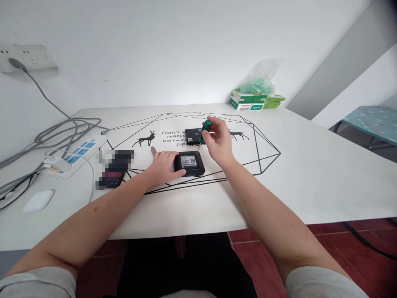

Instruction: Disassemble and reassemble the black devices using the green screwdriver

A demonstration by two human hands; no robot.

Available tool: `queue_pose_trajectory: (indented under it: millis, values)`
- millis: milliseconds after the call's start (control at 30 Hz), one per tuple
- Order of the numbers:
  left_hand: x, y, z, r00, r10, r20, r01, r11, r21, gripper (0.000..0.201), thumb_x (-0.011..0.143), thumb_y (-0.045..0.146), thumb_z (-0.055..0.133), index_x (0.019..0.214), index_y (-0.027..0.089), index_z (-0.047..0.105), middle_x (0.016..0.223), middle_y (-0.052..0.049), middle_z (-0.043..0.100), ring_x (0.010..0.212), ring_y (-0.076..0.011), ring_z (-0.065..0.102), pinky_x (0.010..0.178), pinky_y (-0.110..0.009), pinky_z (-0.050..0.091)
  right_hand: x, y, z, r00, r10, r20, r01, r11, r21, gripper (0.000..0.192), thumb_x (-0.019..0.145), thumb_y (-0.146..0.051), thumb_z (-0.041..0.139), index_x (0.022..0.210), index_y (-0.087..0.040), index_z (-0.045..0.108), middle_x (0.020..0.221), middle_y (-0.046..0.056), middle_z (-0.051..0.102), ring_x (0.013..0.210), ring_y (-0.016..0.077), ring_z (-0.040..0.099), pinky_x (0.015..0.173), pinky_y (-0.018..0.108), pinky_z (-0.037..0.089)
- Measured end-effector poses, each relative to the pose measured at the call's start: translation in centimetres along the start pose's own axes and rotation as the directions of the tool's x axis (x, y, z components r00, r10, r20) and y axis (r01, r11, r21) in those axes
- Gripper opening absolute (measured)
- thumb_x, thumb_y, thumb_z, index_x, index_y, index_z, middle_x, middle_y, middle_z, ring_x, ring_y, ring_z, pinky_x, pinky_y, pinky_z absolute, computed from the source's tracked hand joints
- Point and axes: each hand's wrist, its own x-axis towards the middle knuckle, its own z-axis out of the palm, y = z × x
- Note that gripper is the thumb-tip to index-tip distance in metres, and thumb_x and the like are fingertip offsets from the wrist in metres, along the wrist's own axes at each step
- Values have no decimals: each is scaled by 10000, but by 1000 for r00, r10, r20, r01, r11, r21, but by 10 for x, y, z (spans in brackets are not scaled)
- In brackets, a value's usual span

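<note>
My left hand is closed on the left side of a square black electronic box, the thumb along its near edge. A white printed label covers much of the box's recessed middle. In my right hand is a screwdriver with a green and black handle. It is tilted, and its thin shaft runs down to the box near the label's upper right corner. Just behind lies a flat black panel with a small label. Beside my left fingers is a small brownish stick-shaped object.
A phone, partly pixelated, lies left of my left hand. Farther left are a power strip, grey cables and a white rounded case. Green and white boxes with a plastic bag on top stand by the wall.
</note>
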Motion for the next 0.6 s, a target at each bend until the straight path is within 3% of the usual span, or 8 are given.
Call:
queue_pose_trajectory:
  millis: [133, 333, 600]
  values:
    - [1, -1, 2, 1000, 9, 1, -9, 1000, 8, 758, 947, 633, 657, 1521, 154, 531, 1540, -201, 634, 1498, -433, 503, 1292, -652, 279, -1, -2, 17, 999, 2, -49, 0, 999, 35, 456, 1012, -527, 698, 1420, -355, 588, 1314, 84, 720, 1091, 247, 743, 893, 453, 690]
    - [0, -2, 4, 999, 41, -34, -40, 999, 23, 609, 1040, 595, 537, 1499, 195, 553, 1507, -179, 656, 1470, -405, 537, 1290, -658, 284, -5, -11, 50, 996, -29, 86, 28, 1000, 14, 491, 1039, -600, 638, 1451, -335, 604, 1357, 104, 725, 1106, 257, 736, 903, 459, 699]
    - [2, -2, 5, 999, 37, -31, -36, 999, 41, 600, 1058, 589, 520, 1500, 186, 563, 1481, -184, 668, 1436, -417, 557, 1258, -662, 329, 0, -11, 54, 993, -71, 94, 74, 997, -29, 496, 1050, -587, 617, 1474, -331, 618, 1420, 110, 720, 1100, 258, 730, 888, 457, 701]
